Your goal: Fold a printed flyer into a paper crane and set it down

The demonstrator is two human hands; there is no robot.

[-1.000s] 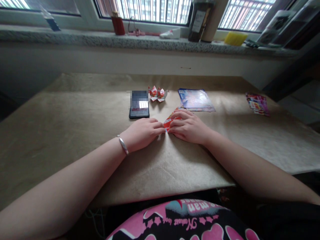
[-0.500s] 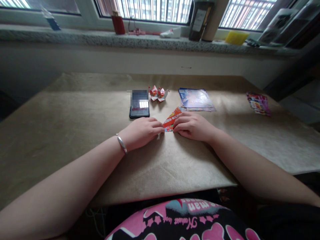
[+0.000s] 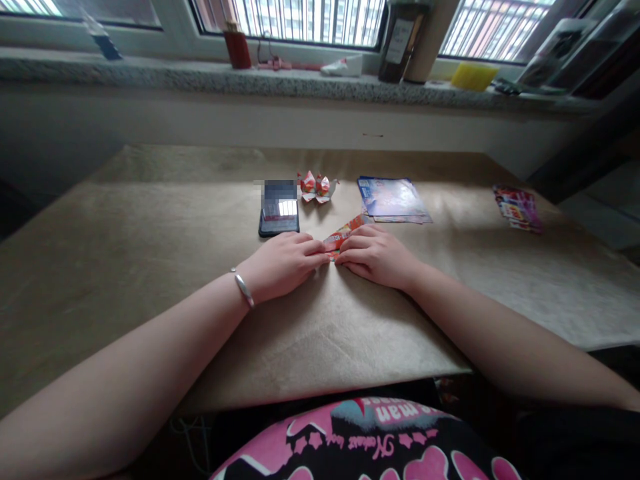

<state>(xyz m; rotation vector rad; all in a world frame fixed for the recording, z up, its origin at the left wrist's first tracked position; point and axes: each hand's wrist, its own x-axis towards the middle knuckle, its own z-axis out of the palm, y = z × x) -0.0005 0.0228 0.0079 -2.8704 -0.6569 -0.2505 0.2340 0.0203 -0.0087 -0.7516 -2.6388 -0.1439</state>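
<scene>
A folded piece of red-orange printed paper lies on the table between my hands, its upper end slanting to the right. My left hand pinches its left tip, fingers closed together. My right hand presses on its lower right part with bent fingers, close to the left fingertips. Part of the paper is hidden under the fingers. Just beyond my left hand lies a black phone. Two folded paper figures, red and white, stand beside the phone.
A stack of blue and purple printed sheets lies behind my right hand. Farther right are several pink and red printed papers. On the windowsill stand a red container, a dark bottle and a yellow object.
My right hand has slid left and slightly down along the paper, nearer my left fingertips. The paper's visible part has become narrower. The left hand has barely moved.
</scene>
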